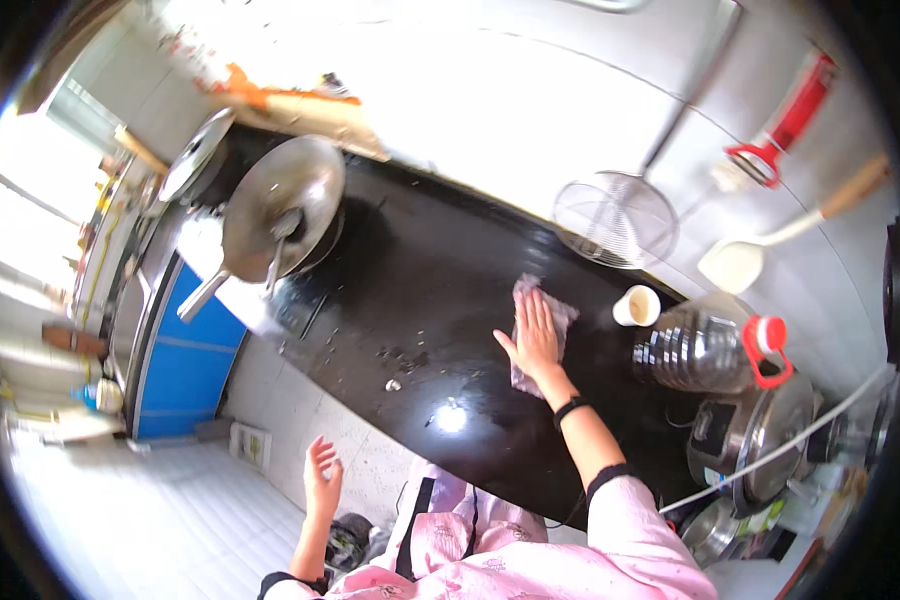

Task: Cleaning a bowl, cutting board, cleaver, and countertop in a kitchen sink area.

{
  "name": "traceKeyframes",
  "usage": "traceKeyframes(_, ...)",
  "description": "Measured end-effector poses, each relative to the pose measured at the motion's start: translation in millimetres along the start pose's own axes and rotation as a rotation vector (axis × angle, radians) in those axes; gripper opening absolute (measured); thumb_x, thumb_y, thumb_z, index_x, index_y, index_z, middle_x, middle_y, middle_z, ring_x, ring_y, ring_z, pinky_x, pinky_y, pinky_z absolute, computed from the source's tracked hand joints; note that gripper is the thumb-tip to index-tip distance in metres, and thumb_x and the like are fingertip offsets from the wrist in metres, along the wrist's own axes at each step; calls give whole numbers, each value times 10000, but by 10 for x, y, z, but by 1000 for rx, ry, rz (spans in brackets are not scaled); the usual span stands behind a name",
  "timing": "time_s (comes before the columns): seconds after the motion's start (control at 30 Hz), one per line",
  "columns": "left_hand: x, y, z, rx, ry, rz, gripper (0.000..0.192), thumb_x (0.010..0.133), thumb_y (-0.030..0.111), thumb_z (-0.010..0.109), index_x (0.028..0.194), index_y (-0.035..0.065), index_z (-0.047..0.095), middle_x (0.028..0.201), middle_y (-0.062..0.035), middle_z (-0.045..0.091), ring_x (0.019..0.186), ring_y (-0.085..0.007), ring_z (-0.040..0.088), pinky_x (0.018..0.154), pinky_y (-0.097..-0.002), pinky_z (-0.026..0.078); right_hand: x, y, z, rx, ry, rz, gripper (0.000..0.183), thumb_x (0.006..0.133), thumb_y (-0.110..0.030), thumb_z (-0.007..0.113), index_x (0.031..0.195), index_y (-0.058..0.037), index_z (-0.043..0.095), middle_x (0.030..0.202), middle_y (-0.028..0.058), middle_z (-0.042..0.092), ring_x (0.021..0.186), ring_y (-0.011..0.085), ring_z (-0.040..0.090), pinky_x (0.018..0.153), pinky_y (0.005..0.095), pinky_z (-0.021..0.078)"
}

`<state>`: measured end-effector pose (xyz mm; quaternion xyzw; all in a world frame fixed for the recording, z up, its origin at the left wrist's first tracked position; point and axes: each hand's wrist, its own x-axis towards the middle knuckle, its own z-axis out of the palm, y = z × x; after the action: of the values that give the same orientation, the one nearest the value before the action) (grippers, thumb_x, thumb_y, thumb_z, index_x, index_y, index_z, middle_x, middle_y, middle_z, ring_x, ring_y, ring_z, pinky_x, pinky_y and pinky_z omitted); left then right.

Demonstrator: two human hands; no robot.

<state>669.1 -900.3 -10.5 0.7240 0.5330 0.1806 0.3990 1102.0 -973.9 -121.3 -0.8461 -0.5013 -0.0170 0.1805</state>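
My right hand (534,341) lies flat, fingers extended, on a crumpled pinkish-grey cloth (562,319) on the black countertop (450,277). My left hand (322,472) hangs in the air in front of the counter's near edge, its fingers slightly curled and nothing in it. Dark and pale crumbs (405,360) are scattered on the counter to the left of the cloth. A small whitish scrap (393,385) lies near the front edge. To the right of the cloth stands a pale cup (637,306).
A metal wok (259,225) with a utensil inside sits at the left, beside a lidded pot (195,157). A large plastic bottle with a red cap (694,349) and a rice cooker (750,442) stand right. A wire skimmer (616,217) and white spatula (735,262) hang on the wall.
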Motion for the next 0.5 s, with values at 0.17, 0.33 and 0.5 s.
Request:
traceKeyframes(0.17,-781,-392,-275,-21,142,-262,458,824,-17,501,1261,58,390,1060,-102,570,864,-155,581,731,-274,478,493,-912,483,102,-155,-507,737,863,-481,448,1383,-7,229,1403,189,309,1328,288,253,1102,396,165)
traceKeyframes(0.33,-1112,-383,-76,-251,43,-385,399,878,62,505,1257,20,386,1042,-111,599,892,-163,596,752,-275,466,510,-1135,588,168,-273,-805,614,899,-370,436,1395,-64,244,1419,131,310,1333,241,253,1103,378,166)
traceKeyframes(0.5,-858,-285,-60,-319,-164,-375,332,937,148,435,1237,8,420,1006,-117,612,884,-168,596,810,-284,449,629,-442,401,50,-228,-607,576,894,-279,461,1398,-96,251,1413,136,316,1324,260,272,1087,401,215)
